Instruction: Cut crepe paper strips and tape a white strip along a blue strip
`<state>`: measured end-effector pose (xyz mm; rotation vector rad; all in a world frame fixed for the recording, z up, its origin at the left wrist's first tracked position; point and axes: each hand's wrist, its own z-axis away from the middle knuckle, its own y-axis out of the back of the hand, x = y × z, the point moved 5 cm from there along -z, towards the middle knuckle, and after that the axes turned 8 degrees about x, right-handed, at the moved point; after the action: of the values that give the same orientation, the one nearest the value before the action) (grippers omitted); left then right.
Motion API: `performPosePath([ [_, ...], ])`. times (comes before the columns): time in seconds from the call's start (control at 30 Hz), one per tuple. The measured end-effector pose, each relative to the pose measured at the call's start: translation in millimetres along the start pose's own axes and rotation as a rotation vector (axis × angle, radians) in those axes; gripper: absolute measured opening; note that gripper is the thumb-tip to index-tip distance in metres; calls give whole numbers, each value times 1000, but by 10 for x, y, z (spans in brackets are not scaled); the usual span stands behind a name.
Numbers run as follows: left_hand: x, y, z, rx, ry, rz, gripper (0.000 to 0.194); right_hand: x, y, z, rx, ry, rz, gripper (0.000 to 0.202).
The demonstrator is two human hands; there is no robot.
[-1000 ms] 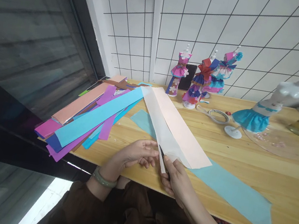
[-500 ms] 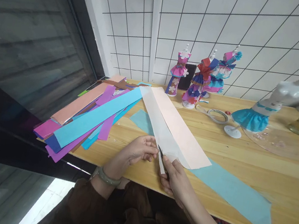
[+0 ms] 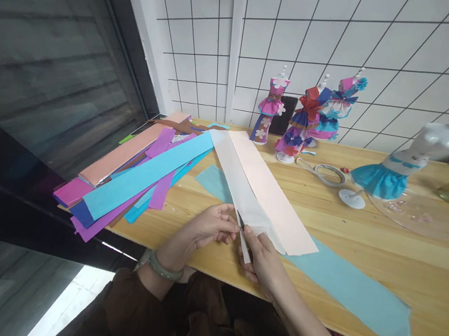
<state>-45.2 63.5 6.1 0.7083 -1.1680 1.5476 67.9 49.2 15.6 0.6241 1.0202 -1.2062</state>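
Advanced slightly farther up the white sheet (image 3: 243,186) with the right hand (image 3: 263,256), taking the dark scissors blade (image 3: 240,221) (handle mostly hidden in the grip) along the near edge. Lengthened the narrow strip (image 3: 244,247) cut from that edge. Gathered the left hand's (image 3: 214,224) fingers, more spread a second ago, closer together near the blade, and shifted the wrist with its bracelet (image 3: 165,269) a little rightward.
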Motion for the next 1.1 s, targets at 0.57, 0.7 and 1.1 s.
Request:
performPosePath([
  [0.57, -1, 9, 16, 22, 16, 22, 52, 8, 7, -83, 16, 22, 26, 34],
  [0.7, -17, 18, 12, 24, 14, 37, 54, 5, 6, -103, 17, 29, 61, 36],
  [1.1, -16, 14, 21, 14, 35, 1, 58, -37, -16, -125, 21, 49, 132, 42],
])
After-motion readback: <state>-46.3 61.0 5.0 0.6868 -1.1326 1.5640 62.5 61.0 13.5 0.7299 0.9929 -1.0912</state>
